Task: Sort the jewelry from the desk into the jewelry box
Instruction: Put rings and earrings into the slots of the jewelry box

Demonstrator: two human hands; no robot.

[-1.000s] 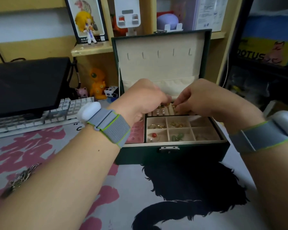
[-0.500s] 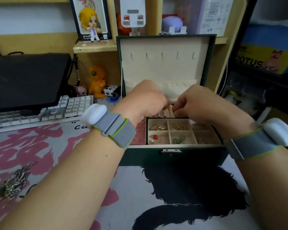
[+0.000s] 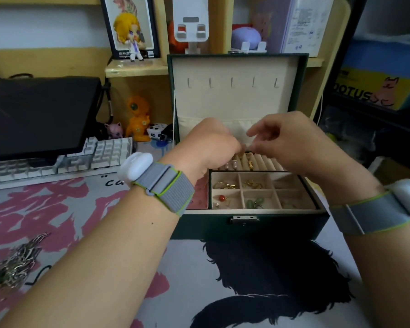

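Single head view, looking forward and down, close over open jewelry box [image 3: 246, 223] on desk.

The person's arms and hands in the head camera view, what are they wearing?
Both forearms are bare, with no sleeves in view. Each wrist carries a grey woven strap edged in lime green, holding a rounded white plastic module: one on the left wrist, one on the right wrist. The left hand and right hand wear no gloves, and no rings are visible on them.
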